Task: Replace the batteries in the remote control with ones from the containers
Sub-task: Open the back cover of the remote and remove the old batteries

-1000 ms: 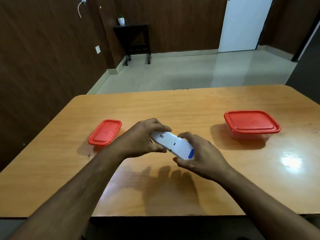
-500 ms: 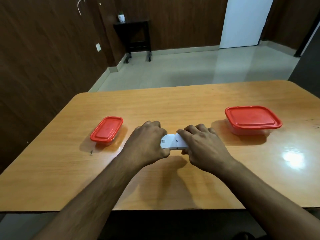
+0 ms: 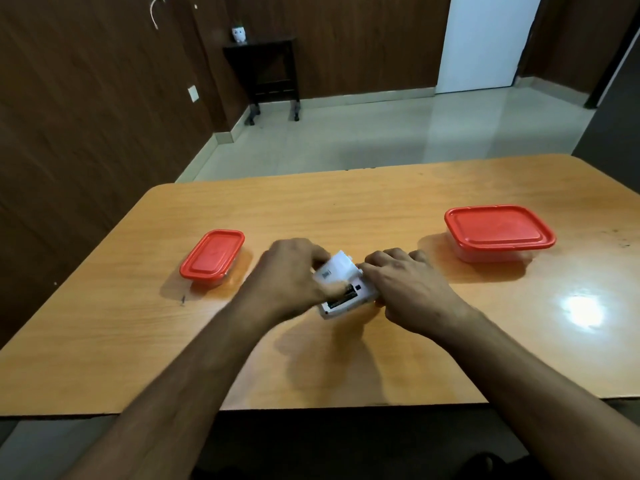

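Note:
A white remote control (image 3: 349, 299) is held back-up over the middle of the wooden table (image 3: 346, 209). Its white battery cover (image 3: 334, 270) is lifted off at an angle and a dark battery bay shows beneath it. My left hand (image 3: 289, 278) grips the cover with fingers and thumb. My right hand (image 3: 405, 289) grips the remote's right end. A small container with a red lid (image 3: 213, 256) stands to the left, a larger red-lidded container (image 3: 498, 230) to the right. Both lids are on. What lies inside the bay is too blurred to tell.
The table's near edge (image 3: 311, 408) runs just under my forearms. Beyond the far edge lies a tiled floor with a dark side table (image 3: 266, 71) against the wood wall and a white door (image 3: 481, 43).
The remote was whole and lay low between both hands. Now its back cover has come away in my left hand and the dark bay is exposed.

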